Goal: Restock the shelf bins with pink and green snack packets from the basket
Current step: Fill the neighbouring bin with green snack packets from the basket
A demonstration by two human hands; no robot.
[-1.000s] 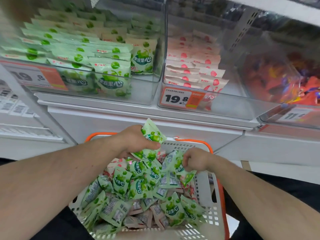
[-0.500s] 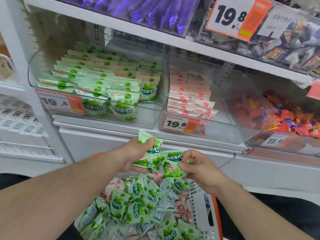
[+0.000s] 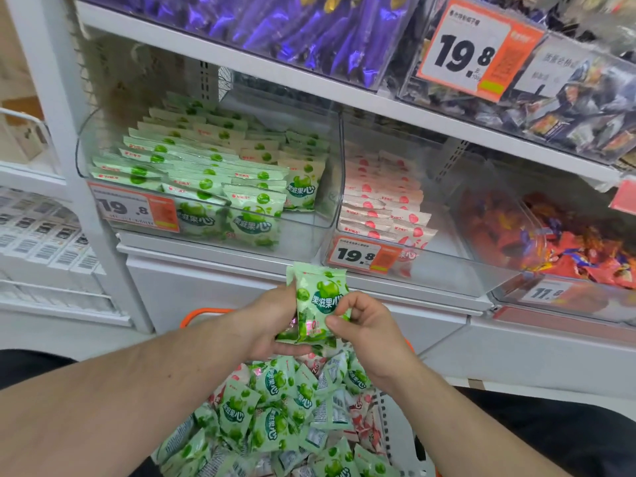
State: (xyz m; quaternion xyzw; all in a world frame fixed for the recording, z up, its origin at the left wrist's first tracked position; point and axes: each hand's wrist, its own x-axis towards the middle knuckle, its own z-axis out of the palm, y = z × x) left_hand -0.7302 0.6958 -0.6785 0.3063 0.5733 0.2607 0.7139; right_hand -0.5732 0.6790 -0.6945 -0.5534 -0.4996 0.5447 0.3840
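Both hands hold a small stack of green snack packets [image 3: 318,299] upright above the basket. My left hand [image 3: 266,320] grips the stack from the left and behind; my right hand [image 3: 364,325] pinches its lower right corner. Below them the white basket [image 3: 387,425] with an orange rim holds a heap of green packets [image 3: 272,421] and a few pink ones [image 3: 366,421]. On the shelf ahead, a clear bin [image 3: 309,232] holds rows of green packets, and the clear bin [image 3: 457,266] to its right holds pink packets [image 3: 382,204] along its left side.
An upper shelf carries bins of purple packets [image 3: 309,32] and dark mixed sweets [image 3: 578,108]. A bin of orange-red sweets [image 3: 568,242] sits at the right. Orange price tags [image 3: 361,256] front the bins. A white upright post [image 3: 51,132] stands at the left.
My hands rose from the basket and came together; the right hand's green packet has joined the left hand's stack. The view tilted up, showing the upper shelf.
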